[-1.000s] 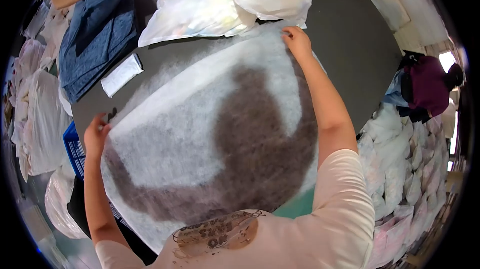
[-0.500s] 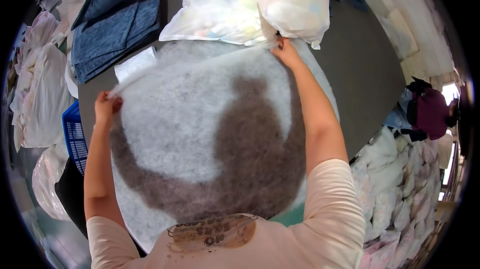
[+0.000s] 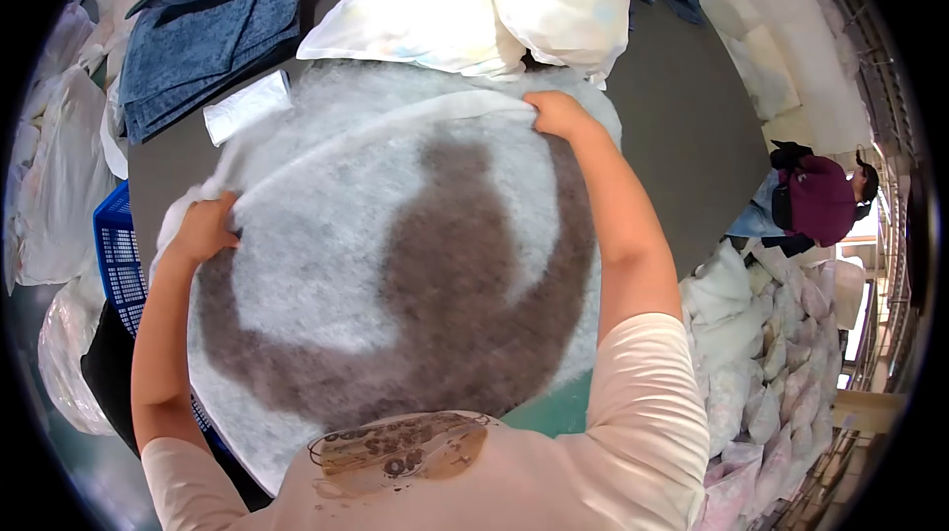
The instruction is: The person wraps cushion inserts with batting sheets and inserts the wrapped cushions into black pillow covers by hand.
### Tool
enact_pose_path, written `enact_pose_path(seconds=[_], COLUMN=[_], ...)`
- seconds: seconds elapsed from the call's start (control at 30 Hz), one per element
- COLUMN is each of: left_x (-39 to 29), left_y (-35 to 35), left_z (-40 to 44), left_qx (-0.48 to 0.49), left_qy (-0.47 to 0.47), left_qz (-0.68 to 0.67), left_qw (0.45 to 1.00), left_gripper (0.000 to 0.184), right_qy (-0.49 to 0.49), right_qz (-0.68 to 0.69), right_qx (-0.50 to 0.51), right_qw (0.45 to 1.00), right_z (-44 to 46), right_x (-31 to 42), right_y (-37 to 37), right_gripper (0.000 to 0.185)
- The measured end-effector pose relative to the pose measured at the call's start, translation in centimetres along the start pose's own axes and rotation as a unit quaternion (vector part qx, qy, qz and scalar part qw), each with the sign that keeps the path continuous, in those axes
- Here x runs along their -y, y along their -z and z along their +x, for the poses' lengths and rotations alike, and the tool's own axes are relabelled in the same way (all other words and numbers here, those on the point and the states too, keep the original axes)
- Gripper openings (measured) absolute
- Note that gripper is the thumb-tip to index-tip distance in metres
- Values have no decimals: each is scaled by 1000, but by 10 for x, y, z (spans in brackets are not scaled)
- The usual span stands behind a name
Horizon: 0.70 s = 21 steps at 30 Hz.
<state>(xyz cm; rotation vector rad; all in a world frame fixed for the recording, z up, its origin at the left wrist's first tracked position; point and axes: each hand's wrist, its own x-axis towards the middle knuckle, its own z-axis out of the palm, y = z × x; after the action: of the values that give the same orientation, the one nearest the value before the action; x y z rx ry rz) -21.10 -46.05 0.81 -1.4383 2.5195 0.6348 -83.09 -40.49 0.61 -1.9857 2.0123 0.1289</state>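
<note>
Shirt print [image 3: 400, 454] (illegible) | right hand [image 3: 560, 116] pinching white wadding [image 3: 306, 244] | left hand [image 3: 205, 227] half-curled, hold unclear

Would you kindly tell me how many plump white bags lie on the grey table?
2: the left bag, beyond the white batting, and the right bag, beside it, beyond the right hand. More may lie out of view.

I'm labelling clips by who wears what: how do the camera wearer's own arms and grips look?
The left grip and right grip are bare hands, with no gloves in sight. Neither wrist shows a watch or band. The left sleeve and right sleeve are short and off-white, part of a shirt with a brownish chest print.
</note>
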Motion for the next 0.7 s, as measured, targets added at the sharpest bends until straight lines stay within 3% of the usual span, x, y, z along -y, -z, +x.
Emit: enact_pose_path(seconds=[0.07,0.13,0.17,0.2,0.23,0.27,0.33,0.4,0.47,0.53,0.57,0.6,0.67,0.7], left_x=[11,14,22,43,45,40,65,72,87,118,134,115,85,94], left_y=[0,15,19,12,21,43,34,34,27,-3,-19,-13,-13,-22], left_z=[4,0,-7,-9,-18,-28,-39,-41,-41,-34,-37,-49,-77,-89], left_qx=[31,57,-11,-100,-38,117,138,117,67,-16,-66,-118,-214,-253], left_qy=[-4,11,-54,-192,-122,25,46,21,32,73,80,77,80,46], left_qz=[9,-10,1,-90,-145,-224,-326,-274,-215,-155,-195,-119,-132,-67], left_qw=[999,998,998,972,981,967,934,954,974,985,975,983,965,964], left_gripper=[45,38,34,33,32,34,37,38,39,40,41,36,34,32], right_qy=[93,12,-32,-58,-84,-110,-202,-294,-236,-132,-90,-80,-62,-83], right_qz=[-8,-60,-89,-92,-95,-96,-102,-101,-167,-257,-222,-156,-23,-27], right_qx=[-66,37,92,121,150,177,190,215,28,-193,-287,-306,-336,-330], right_qw=[993,997,991,987,980,973,955,926,957,938,927,936,939,940], right_z=[-2,-22,-37,-49,-60,-68,-63,-48,-49,-42,-53,-66,-99,-127], right_x=[-19,-10,-4,0,3,4,5,18,19,-10,1,8,20,25], right_y=[-8,16,32,45,58,68,85,97,74,19,10,3,-11,-21], right_gripper=[41,39,38,39,41,42,44,51,48,46,41,41,42,44])
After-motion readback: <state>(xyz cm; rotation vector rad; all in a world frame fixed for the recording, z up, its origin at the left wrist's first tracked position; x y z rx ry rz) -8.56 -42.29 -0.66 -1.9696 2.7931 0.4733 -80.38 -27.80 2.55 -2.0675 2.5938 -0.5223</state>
